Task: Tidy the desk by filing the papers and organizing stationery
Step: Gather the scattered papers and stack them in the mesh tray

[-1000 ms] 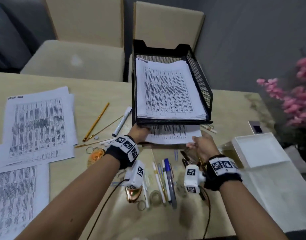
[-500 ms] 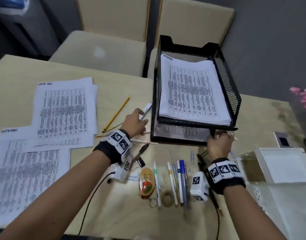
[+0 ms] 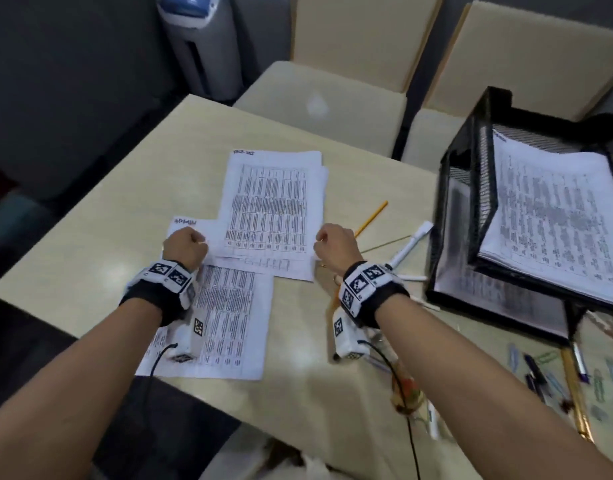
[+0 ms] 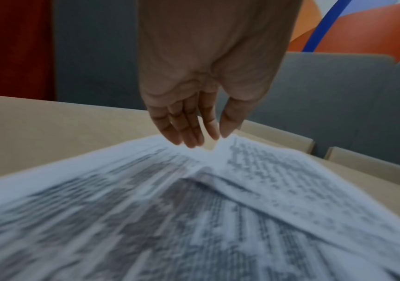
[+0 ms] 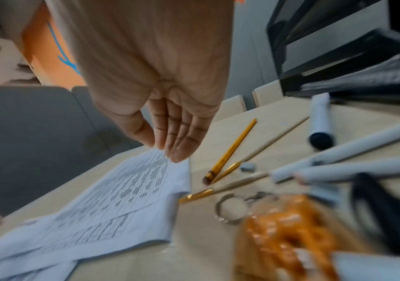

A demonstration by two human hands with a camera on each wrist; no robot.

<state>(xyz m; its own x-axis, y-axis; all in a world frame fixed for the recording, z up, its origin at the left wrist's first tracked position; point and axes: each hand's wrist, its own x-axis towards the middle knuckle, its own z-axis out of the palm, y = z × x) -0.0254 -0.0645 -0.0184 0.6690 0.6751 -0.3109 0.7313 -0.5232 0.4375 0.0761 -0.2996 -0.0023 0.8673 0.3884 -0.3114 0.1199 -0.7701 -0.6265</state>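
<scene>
i have both hands down at the upper stack of papers (image 3: 274, 209) on the desk (image 3: 90, 244), the left hand (image 3: 184, 247) at its left edge and the right hand (image 3: 336, 245) at its right edge. neither grips anything: both sets of fingers are fairly straight and relaxed, tips just at the paper. a second stack (image 3: 225, 323) lies nearer me, partly under the first, and the black mesh tray (image 3: 471, 202) with sheets already filed stands well off to the right.

to do this pickup well, i judge i should slide thumbs under both edges together, square the sheets so none slip, and lift level so the lower stack is not dragged along.

from the head view the hands look like fists and the fingers are hidden. the left wrist view shows the fingers (image 4: 189, 133) extended, touching a raised fold in the sheets. the right wrist view shows what lies just beside the paper's edge: a yellow pencil (image 5: 232, 150), a key ring (image 5: 230, 209) and white markers (image 5: 353, 169), all close enough to snag.
</scene>
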